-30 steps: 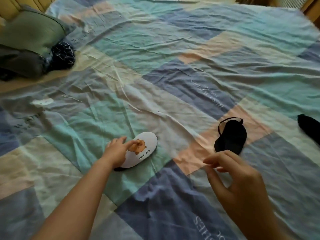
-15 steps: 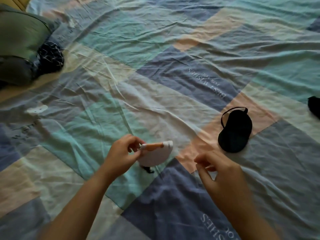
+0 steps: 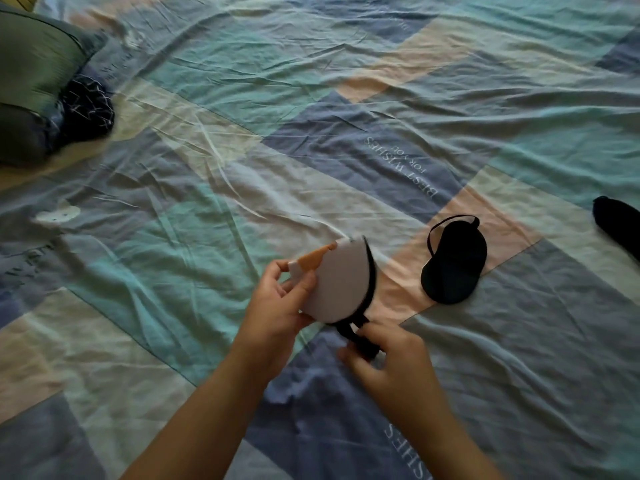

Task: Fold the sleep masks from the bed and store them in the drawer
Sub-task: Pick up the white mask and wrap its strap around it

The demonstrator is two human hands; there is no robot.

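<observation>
A white sleep mask (image 3: 341, 282) with an orange animal print is folded in half and held above the bed. My left hand (image 3: 277, 306) grips its folded left edge. My right hand (image 3: 391, 358) pinches the mask's black strap (image 3: 349, 329) hanging just below it. A black sleep mask (image 3: 453, 261), folded, lies flat on a peach patch to the right. Another black mask (image 3: 620, 226) lies at the right edge, partly cut off. No drawer is in view.
The bed is covered by a wrinkled patchwork sheet (image 3: 311, 133) in teal, blue, grey and peach. A green pillow (image 3: 31, 64) and a dark patterned bundle (image 3: 86, 105) lie at the far left.
My left hand lifted the white mask off the sheet and turned it upright. My right hand moved in from the right and took hold of the black strap.
</observation>
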